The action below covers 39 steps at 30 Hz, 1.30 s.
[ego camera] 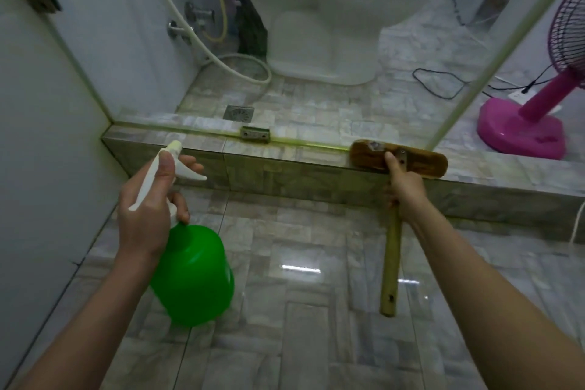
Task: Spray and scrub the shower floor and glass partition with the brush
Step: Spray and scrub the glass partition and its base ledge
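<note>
Nearest the camera is the shower floor [300, 263], glossy grey tile with a light glare on it; no foam can be made out.

The left hand [148, 199] is wrapped round the white trigger head of a green spray bottle [193, 275], which it holds off the floor. The fingers reach onto the trigger and the nozzle points up and away toward the lower glass.

The right hand [405, 190] is closed round the wooden handle of the scrubbing brush [399, 158], close to its head. The head rests on top of the tiled kerb [285, 168], right at the foot of the glass partition [489, 57].

Beyond the pane are a floor drain [238, 113], a toilet [332, 25] and a pink fan [522, 127].

Assessment: the work stands at the kerb and bottom edge of the glass, with spraying about to alternate with scrubbing. The next move calls for a trigger squeeze aimed at the glass base. The brush should then be drawn along that joint under steady downward pressure and kept clear of the metal bracket [254, 133].
</note>
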Motion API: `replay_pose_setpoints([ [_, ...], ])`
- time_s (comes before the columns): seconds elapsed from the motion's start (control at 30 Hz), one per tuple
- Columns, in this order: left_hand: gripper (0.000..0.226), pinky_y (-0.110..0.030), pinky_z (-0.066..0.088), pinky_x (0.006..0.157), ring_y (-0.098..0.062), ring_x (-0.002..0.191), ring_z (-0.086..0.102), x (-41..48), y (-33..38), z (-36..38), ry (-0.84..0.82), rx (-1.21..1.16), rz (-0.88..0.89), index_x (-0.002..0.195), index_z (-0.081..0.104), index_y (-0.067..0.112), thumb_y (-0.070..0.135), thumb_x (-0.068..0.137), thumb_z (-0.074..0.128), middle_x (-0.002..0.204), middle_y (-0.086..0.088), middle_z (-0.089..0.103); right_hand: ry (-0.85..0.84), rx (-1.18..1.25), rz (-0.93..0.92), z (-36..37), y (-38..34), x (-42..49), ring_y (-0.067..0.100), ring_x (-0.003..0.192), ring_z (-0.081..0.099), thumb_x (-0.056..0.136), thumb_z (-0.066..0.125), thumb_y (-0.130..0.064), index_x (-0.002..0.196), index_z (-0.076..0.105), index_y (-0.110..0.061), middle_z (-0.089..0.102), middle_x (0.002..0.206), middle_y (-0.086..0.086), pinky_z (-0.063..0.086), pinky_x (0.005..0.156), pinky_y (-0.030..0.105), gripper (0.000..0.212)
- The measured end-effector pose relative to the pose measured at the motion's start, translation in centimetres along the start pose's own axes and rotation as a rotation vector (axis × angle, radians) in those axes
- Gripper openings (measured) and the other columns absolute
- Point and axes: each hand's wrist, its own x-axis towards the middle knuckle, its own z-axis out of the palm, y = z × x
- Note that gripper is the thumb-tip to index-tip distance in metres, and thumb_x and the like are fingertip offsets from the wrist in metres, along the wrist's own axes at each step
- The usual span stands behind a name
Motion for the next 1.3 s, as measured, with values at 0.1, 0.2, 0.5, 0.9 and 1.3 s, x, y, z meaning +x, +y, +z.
replay_pose_setpoints([
  [0.1,0.029,-0.021,0.04,0.04,-0.009,0.037,0.043,-0.1,0.1,0.2,-0.013,-0.015,0.005,0.091,0.075,0.054,0.056,0.095,0.046,0.095,0.01,0.075,-0.127,-0.042,-0.031,4.6,-1.0,-2.2,0.02,0.063,0.055,0.088,0.056,-0.058,0.111,0.056,-0.006,0.056,0.081,0.005,0.043,0.048,0.029,0.056],
  [0.2,0.028,-0.02,0.039,0.04,-0.011,0.038,0.043,-0.1,-0.2,0.8,-0.031,-0.018,0.016,0.095,0.074,0.05,0.056,0.095,0.047,0.096,0.008,0.074,-0.321,0.001,-0.075,11.4,-2.3,-5.3,0.019,0.06,0.056,0.092,0.054,-0.053,0.103,0.057,-0.006,0.056,0.074,0.004,0.044,0.05,0.029,0.048],
  [0.5,0.032,-0.021,0.04,0.041,-0.011,0.038,0.044,-0.1,-0.5,1.0,-0.056,0.043,0.035,0.093,0.073,0.055,0.049,0.1,0.043,0.097,0.01,0.075,-0.04,-0.03,-0.137,3.6,0.7,-1.6,0.024,0.062,0.055,0.088,0.055,-0.059,0.067,0.056,-0.01,0.054,0.062,0.005,0.043,0.059,0.035,0.053],
  [0.9,0.032,-0.02,0.039,0.04,-0.013,0.039,0.044,-1.6,1.3,1.8,-0.069,0.061,0.089,0.094,0.072,0.056,0.05,0.098,0.041,0.099,0.009,0.074,-0.18,0.396,-0.807,4.8,-19.6,-11.4,0.014,0.043,0.044,0.093,0.056,-0.045,0.062,0.049,-0.018,0.044,0.049,-0.002,0.034,0.043,0.027,0.041],
  [1.3,0.037,-0.019,0.039,0.042,-0.012,0.038,0.044,-1.6,0.8,2.1,-0.06,0.094,0.079,0.085,0.072,0.056,0.044,0.104,0.043,0.096,0.01,0.076,-0.12,0.205,-0.645,1.7,-10.3,-5.3,0.015,0.043,0.041,0.093,0.053,-0.049,0.065,0.05,-0.018,0.043,0.051,-0.001,0.032,0.044,0.029,0.041],
])
